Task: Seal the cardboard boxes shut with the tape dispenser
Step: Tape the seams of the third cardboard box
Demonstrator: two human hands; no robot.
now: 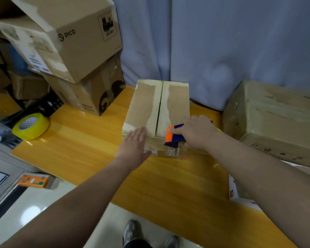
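A brown cardboard box [147, 104] stands on the yellow wooden table [89, 140], its two top flaps closed with a seam running away from me. My left hand [134, 147] lies flat with straight fingers on the box's near left corner. My right hand [195, 133] grips a blue and orange tape dispenser [174, 136], whose head sits at the near top edge, just right of the seam. Most of the dispenser's yellow tape roll is hidden behind my right hand.
A spare yellow tape roll [31, 126] lies at the table's left end. Stacked cardboard boxes [66, 42] lean at the back left. A large taped box [276, 122] sits at the right. A blue curtain [222, 42] hangs behind. White paper [234, 192] lies at the right front edge.
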